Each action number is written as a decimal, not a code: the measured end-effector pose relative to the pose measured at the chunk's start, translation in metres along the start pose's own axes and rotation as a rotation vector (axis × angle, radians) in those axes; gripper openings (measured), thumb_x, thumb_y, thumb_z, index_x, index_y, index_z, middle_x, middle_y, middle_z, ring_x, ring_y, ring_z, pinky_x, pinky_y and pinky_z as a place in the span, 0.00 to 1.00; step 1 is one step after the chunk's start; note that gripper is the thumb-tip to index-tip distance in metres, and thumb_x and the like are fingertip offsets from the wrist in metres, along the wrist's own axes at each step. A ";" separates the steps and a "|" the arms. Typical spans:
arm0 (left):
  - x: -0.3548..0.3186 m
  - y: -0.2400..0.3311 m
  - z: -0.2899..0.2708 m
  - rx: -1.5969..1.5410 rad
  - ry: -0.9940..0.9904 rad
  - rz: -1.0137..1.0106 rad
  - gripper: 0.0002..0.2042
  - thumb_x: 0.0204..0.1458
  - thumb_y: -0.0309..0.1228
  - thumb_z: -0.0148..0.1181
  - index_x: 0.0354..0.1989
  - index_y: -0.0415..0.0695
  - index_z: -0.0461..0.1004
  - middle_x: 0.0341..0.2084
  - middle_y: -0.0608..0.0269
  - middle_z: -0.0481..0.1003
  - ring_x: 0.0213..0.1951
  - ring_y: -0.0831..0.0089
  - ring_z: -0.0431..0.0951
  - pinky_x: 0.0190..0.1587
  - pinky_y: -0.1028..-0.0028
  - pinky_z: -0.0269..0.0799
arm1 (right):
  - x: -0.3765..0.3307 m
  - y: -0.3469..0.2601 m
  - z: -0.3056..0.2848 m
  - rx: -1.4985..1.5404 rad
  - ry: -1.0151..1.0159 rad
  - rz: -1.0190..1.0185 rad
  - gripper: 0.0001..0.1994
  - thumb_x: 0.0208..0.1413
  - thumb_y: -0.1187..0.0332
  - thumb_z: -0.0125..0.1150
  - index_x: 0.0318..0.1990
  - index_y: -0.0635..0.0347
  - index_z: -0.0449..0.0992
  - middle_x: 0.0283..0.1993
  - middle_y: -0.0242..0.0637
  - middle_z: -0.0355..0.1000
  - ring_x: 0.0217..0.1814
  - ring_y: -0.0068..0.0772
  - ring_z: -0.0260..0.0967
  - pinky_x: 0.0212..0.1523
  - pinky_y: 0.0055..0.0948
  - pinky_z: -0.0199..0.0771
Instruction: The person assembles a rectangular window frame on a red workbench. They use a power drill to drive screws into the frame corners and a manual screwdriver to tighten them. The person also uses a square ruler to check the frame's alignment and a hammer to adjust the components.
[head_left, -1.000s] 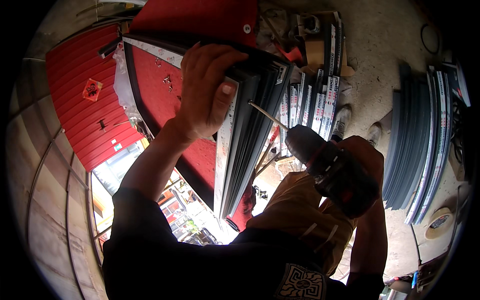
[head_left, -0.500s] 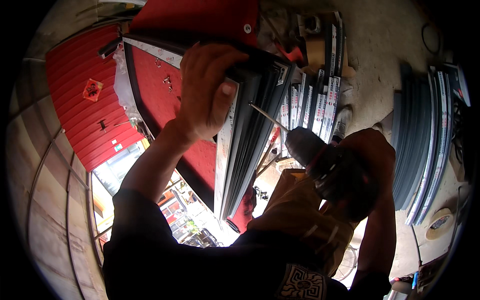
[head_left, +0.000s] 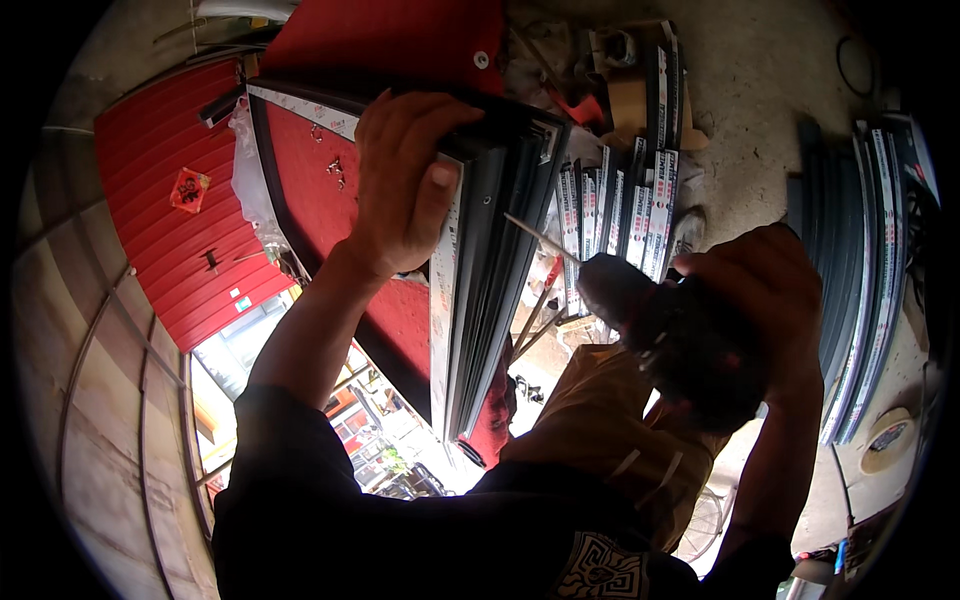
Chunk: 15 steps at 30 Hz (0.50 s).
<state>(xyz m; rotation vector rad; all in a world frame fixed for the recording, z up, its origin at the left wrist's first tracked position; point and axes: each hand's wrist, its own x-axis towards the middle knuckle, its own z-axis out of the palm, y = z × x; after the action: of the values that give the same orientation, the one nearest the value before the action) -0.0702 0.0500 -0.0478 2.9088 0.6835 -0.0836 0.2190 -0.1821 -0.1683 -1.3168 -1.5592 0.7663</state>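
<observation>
A dark metal frame with deep grooves along its side lies over a red-covered surface. My left hand is wrapped over its corner, fingers on top and thumb down the near side. My right hand holds a dark cordless drill, its grip hidden in my palm and shadow. The drill's long thin bit points up and left at the frame's grooved side. Its tip is apart from a small round screw head or hole in that side.
Strips with printed film stand bundled behind the drill. More long dark profiles are stacked at the right, with a tape roll near them. A red shutter-like panel is at the left.
The drill and my right hand have moved a little right, drawing the bit away from the small round spot on the frame. My left hand keeps its hold.
</observation>
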 end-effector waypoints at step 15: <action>-0.001 0.001 0.001 -0.023 0.014 0.006 0.24 0.72 0.44 0.38 0.59 0.40 0.76 0.55 0.49 0.76 0.61 0.51 0.73 0.72 0.49 0.54 | -0.034 0.014 0.056 0.496 0.186 0.200 0.31 0.32 0.53 0.82 0.46 0.61 0.83 0.36 0.42 0.81 0.37 0.47 0.80 0.42 0.39 0.76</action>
<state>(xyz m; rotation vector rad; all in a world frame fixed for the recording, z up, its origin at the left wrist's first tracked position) -0.0709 0.0481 -0.0489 2.8920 0.6728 -0.0537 0.1729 -0.2065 -0.2104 -1.1403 -1.0127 1.0442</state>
